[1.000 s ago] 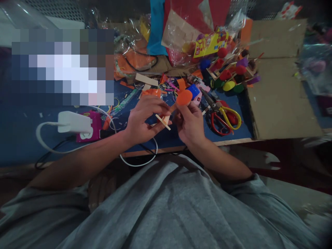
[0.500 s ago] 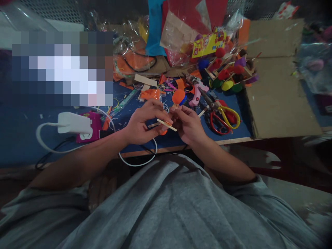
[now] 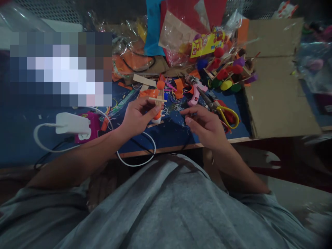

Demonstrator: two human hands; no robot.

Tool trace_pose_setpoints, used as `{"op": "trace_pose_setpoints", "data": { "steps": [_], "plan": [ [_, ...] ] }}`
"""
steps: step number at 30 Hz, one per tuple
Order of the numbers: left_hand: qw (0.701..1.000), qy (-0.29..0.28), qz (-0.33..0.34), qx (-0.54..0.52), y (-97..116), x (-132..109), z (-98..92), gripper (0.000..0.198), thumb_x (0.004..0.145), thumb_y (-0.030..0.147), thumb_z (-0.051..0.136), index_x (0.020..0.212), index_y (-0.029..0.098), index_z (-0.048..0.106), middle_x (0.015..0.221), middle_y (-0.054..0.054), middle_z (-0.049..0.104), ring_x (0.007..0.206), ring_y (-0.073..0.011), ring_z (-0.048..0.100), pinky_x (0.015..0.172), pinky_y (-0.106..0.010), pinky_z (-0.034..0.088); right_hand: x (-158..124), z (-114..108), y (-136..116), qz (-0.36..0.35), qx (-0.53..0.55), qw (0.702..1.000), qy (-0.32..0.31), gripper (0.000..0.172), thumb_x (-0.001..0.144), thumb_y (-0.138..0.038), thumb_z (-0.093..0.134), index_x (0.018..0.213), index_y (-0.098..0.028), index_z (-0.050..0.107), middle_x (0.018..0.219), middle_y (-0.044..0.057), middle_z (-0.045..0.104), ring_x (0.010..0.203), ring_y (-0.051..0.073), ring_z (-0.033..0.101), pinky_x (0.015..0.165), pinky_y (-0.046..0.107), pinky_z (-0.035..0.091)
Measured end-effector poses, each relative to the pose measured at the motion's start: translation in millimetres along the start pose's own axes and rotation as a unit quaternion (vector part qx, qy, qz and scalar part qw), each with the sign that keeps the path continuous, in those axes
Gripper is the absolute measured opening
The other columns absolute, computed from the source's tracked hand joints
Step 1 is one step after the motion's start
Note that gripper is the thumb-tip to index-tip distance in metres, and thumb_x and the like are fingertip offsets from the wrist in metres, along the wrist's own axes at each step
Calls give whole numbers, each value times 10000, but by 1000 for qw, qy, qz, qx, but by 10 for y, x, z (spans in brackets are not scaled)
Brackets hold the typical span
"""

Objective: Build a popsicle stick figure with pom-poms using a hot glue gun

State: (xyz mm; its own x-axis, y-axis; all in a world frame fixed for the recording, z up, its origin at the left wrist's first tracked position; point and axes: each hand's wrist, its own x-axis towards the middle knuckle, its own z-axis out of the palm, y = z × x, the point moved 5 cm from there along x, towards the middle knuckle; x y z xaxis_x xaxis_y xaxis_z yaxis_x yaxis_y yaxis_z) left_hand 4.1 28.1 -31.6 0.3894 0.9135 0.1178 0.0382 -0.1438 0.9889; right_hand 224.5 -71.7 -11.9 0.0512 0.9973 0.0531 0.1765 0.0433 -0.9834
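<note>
My left hand (image 3: 137,116) is closed around a small craft piece (image 3: 158,100) made of wooden sticks with an orange ball on top, held upright above the blue table (image 3: 31,138). My right hand (image 3: 204,126) has let go and hovers to the right of the piece, fingers apart and holding nothing. It is nearest the scissors (image 3: 220,112) with red and yellow handles and the pink glue gun (image 3: 195,95).
A white charger (image 3: 68,122) with its cable lies on a pink box at the left. Finished stick pieces with coloured balls (image 3: 228,72) sit at the back right beside a cardboard sheet (image 3: 277,97). Coloured paper, plastic bags and scraps crowd the back.
My right hand released the stick piece and moved right. My left hand lifted the piece and turned it upright, a little to the left.
</note>
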Motion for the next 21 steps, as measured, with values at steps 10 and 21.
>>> {"op": "trace_pose_setpoints", "data": {
  "steps": [10, 21],
  "plan": [
    [999, -26, -15, 29, -1, 8, 22, 434, 852, 601, 905, 972, 188, 849, 920, -80, 823, 748, -162, 724, 715, -295, 601, 238, 233, -31, -170, -320, 925, -115, 450, 1044, -132, 496, 1427, -216, 718, 1551, 145, 670, 1406, 301, 675, 1164, 496, 576],
    [992, -77, -33, 95, -23, -6, 20, 366, 849, 512, 912, 1011, 189, 850, 923, -71, 831, 764, -162, 742, 703, -249, 585, 333, 366, 72, -133, -415, 877, -202, 466, 1037, -128, 509, 1463, -156, 695, 1633, 150, 632, 1323, 324, 749, 1049, 449, 654]
  ]
}}
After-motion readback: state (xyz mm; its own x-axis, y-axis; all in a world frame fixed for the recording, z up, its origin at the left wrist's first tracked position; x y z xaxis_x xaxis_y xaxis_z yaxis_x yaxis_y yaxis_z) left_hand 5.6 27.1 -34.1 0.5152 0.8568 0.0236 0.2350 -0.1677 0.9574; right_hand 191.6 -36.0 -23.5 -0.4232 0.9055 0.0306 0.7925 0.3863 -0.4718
